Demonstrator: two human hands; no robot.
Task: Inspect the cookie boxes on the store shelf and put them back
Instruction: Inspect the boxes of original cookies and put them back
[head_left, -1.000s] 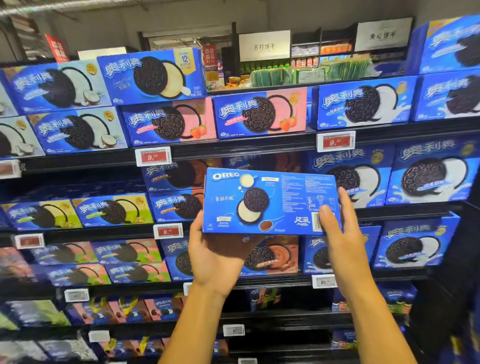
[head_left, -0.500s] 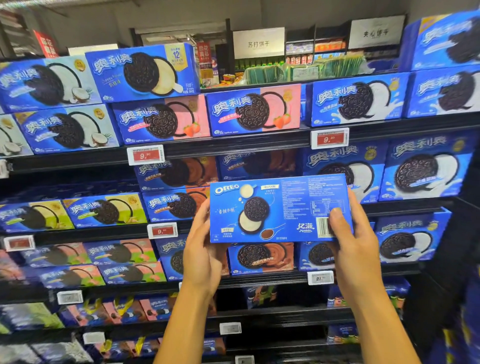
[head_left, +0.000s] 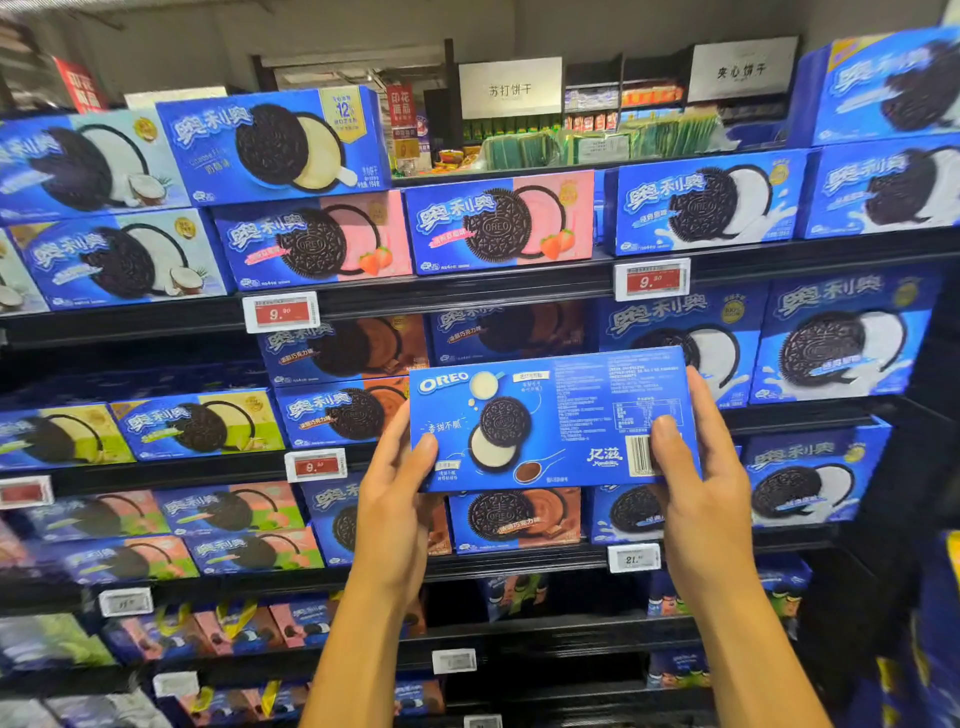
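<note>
both hands grip the cookie box.

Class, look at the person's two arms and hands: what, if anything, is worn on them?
Nothing visible is worn. The left hand and right hand are bare, with no gloves, rings, watch or bracelets in sight, and both forearms are uncovered down to the frame's bottom edge, with no sleeves showing.

Black store shelf, several tiers. Blue cookie boxes stand face-out in rows on each tier, stacked two high left of the red price tag. More tags clipped along tier edges below.
</note>
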